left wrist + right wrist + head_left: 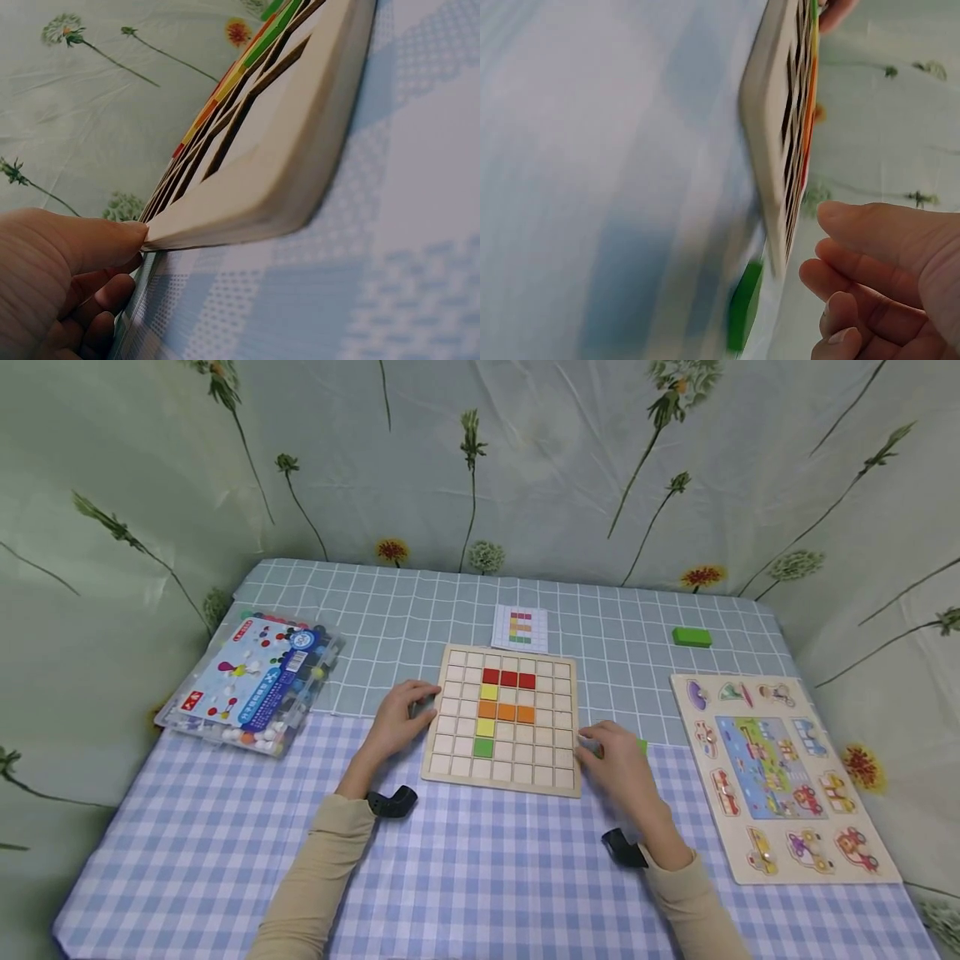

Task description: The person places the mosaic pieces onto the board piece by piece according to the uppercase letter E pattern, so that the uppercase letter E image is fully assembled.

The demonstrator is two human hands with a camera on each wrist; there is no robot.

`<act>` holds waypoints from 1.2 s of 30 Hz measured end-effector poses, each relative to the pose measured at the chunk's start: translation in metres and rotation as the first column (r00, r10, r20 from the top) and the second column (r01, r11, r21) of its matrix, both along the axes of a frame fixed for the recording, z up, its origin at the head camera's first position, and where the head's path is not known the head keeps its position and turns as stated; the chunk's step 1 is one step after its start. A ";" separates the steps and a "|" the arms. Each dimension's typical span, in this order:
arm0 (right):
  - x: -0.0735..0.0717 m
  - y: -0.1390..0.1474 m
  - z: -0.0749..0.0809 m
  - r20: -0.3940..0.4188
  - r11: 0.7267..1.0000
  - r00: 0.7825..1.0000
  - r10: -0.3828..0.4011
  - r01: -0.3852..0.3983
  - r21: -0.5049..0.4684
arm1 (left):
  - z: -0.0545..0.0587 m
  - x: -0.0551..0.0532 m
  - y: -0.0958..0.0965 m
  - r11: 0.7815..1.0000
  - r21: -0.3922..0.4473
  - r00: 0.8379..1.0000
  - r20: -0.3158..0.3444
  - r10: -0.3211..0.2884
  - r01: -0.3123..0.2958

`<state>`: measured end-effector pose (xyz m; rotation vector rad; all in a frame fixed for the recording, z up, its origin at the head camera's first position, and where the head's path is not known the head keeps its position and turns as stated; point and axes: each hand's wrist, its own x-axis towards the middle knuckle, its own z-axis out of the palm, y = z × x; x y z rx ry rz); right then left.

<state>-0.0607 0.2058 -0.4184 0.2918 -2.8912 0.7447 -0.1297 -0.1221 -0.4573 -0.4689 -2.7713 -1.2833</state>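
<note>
A square wooden grid board (pixel 543 783) lies on the table with red, yellow, orange and green tiles (pixel 483 747) in some cells. At its left edge my left hand (pixel 402 718) rests with the thumb touching the rim, as the left wrist view also shows. My right hand (pixel 618 764) is beside the right edge, its fingers loosely bent and nothing between them. A green block (pixel 745 307) lies on the cloth near the board's corner; in the head view the right hand hides most of it. Behind the board sits a pattern card (pixel 520 628) with matching coloured squares.
A clear plastic case (pixel 255 672) of coloured beads stands on the left. To the right lies a wooden picture puzzle (pixel 810 852), with another green block (pixel 692 637) behind it. Checked cloth (pixel 480 877) covers the front of the table, gridded grey cloth the back.
</note>
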 end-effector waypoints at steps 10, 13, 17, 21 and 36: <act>0.005 0.027 -0.005 -0.065 0.997 0.995 -0.076 0.076 -0.001 | -0.001 0.000 -0.002 1.000 -0.009 1.000 -0.006 0.003 -0.003; 0.005 0.029 -0.005 -0.044 0.997 0.996 -0.074 0.074 0.000 | -0.002 0.000 -0.002 1.000 -0.012 1.000 -0.012 0.012 -0.012; 0.007 0.032 -0.004 -0.007 0.996 0.996 -0.086 0.086 0.016 | -0.002 -0.002 0.000 1.000 -0.008 1.000 0.000 0.004 -0.004; 0.009 0.035 -0.002 0.015 0.994 0.994 -0.105 0.105 0.038 | -0.001 -0.005 0.004 1.000 0.004 1.000 0.008 -0.020 0.020; 0.006 0.026 -0.005 0.083 0.994 0.994 -0.071 0.063 0.093 | -0.002 -0.002 -0.002 1.000 -0.002 1.000 -0.005 -0.014 0.014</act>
